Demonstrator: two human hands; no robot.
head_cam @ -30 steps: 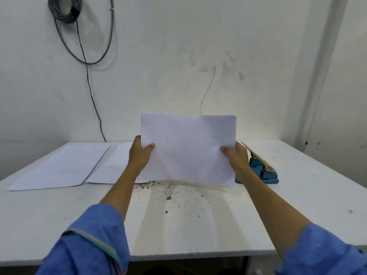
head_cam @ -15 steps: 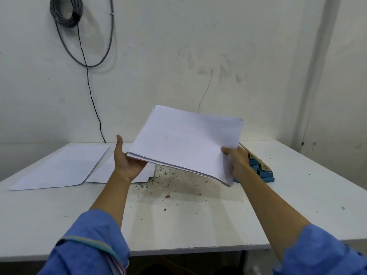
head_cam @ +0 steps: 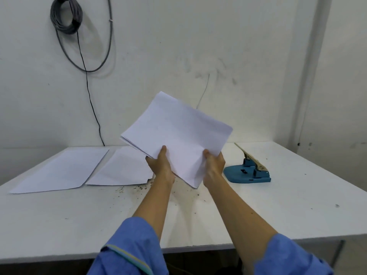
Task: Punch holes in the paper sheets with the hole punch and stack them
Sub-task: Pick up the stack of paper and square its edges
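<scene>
1. White paper everywhere: a bundle of sheets (head_cam: 176, 133) is held up in the middle of the frame, tilted, its far corner pointing to the upper left and a near corner hanging down toward the table (head_cam: 258, 211).
2. The bundle is gripped along its lower edge by both hands. The left hand (head_cam: 161, 165) is closed on it with the thumb on top, and the right hand (head_cam: 214, 163) is clamped on it just to the right, thumb on top too. The fingers underneath are hidden by the paper.
3. The blue hole punch (head_cam: 248, 171) is seen at centre right, sitting on the table just right of the right hand, its cream lever raised and angled up to the left. Nothing is touching it.
4. Two more lots of paper are laid flat at centre left: a far-left sheet (head_cam: 59, 169) and a second pile (head_cam: 121, 169) beside it, the two nearly touching at their near corners.
5. Dark specks and crumbs (head_cam: 139, 188) are scattered on the table below the hands.
6. Blue sleeves (head_cam: 131, 249) are seen at the bottom, and a coiled grey cable (head_cam: 66, 13) is hung on the wall at upper left.
</scene>
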